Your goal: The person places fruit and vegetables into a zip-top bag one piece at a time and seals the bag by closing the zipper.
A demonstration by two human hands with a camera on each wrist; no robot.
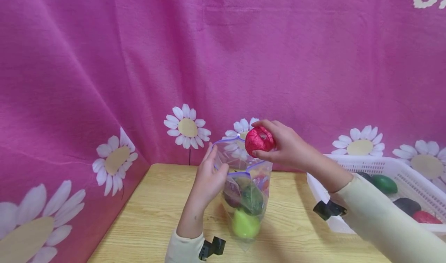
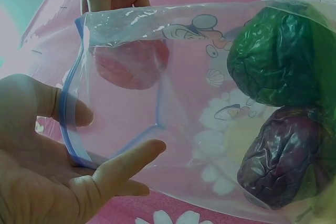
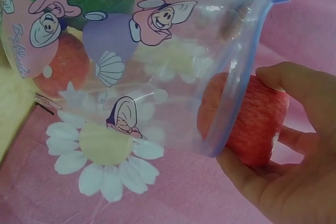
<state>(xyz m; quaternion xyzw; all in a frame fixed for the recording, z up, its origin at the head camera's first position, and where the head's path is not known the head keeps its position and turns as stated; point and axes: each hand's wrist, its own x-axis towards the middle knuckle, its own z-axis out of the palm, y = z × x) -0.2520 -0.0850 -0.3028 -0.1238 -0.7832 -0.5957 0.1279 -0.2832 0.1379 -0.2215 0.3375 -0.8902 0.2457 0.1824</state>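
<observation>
A clear zip bag (image 1: 260,182) with a blue-purple rim hangs upright over the table, its mouth spread apart. My left hand (image 1: 209,174) grips the rim at the left, with fingers on both sides of the plastic in the left wrist view. Between thumb and fingers, my right hand (image 1: 287,145) holds a red apple (image 3: 262,116) at the mouth; part of the apple shows through the plastic. Lower in the bag lie a wrinkled dark green fruit (image 2: 273,56), a dark purple one (image 2: 281,156), a yellow-green fruit (image 1: 245,224) and a reddish one (image 3: 65,64).
At the right on the wooden table (image 1: 139,212) stands a white perforated basket (image 1: 369,162). It holds a green fruit (image 1: 384,183), dark fruits (image 1: 407,206) and a red fruit (image 1: 426,217). A pink cloth (image 1: 139,62) with daisies hangs behind and to the left.
</observation>
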